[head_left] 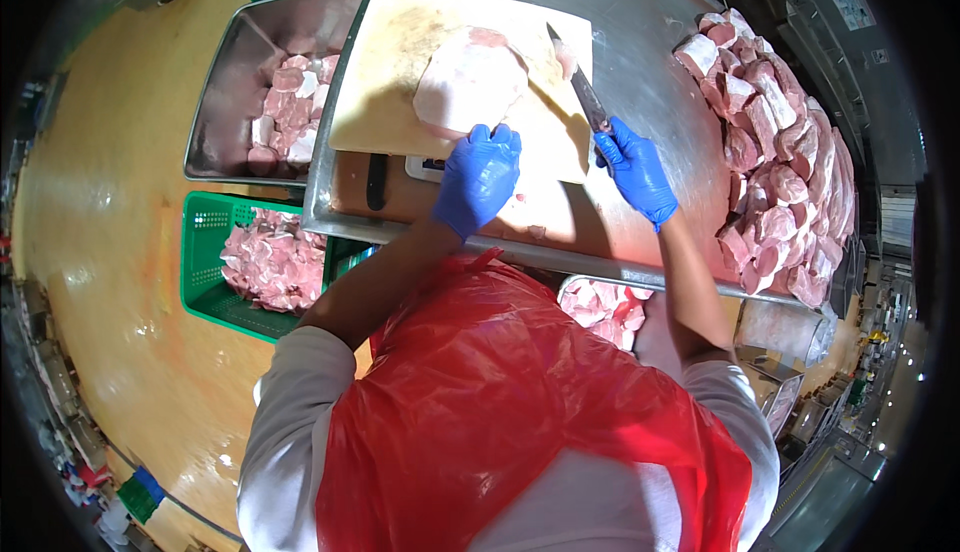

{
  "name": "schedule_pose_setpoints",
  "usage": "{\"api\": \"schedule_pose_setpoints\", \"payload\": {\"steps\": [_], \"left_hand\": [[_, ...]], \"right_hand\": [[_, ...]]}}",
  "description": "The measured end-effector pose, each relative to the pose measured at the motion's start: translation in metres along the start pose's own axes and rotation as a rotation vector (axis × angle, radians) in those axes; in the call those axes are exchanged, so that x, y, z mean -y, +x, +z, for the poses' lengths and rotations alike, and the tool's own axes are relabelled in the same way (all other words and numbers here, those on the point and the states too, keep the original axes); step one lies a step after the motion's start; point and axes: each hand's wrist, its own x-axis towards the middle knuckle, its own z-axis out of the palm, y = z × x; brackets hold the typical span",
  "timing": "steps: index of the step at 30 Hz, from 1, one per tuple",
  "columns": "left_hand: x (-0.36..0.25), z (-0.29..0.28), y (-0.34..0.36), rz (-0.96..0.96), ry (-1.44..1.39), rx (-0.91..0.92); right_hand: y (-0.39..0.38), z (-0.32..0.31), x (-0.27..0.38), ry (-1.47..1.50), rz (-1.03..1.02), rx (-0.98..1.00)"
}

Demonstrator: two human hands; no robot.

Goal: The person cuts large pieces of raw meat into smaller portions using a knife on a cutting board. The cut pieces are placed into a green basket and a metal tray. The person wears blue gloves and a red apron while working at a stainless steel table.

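A large round slab of pale, fat-covered raw meat point(468, 87) lies on the white cutting board point(385, 52). My blue-gloved left hand point(478, 180) is closed at the slab's near edge, fingers curled onto it. In my blue-gloved right hand point(636, 170) is a knife point(590, 102), gripped by its handle. The blade points away over the board's right side, apart from the slab. A small scrap of meat point(566, 59) shows against the blade near its tip.
Cut meat pieces point(780, 172) are heaped on the steel table's point(650, 62) right side. At left stand a steel bin point(225, 117) and a green crate point(200, 262), both with meat. A dark-handled tool point(376, 182) lies below the board. More meat point(605, 310) sits under the table's front edge.
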Motion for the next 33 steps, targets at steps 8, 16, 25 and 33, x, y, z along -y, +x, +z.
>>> {"api": "schedule_pose_setpoints", "payload": {"steps": [8,16,25,33], "left_hand": [[0.125,0.038,-0.047,-0.314,-0.558,-0.222],[0.186,0.094,-0.212,-0.959,-0.775,-0.623],[0.232,0.065,-0.427,-1.391,-0.506,0.089],[0.237,0.068,-0.383,-1.356,-0.529,-0.216]], "right_hand": [[-0.036,0.023,0.011,0.261,0.294,-0.032],[-0.004,0.069,0.041,0.973,0.341,-0.022],[0.135,0.132,0.136,1.385,0.105,-0.059],[0.13,0.084,0.293,0.954,-0.384,0.04]]}}
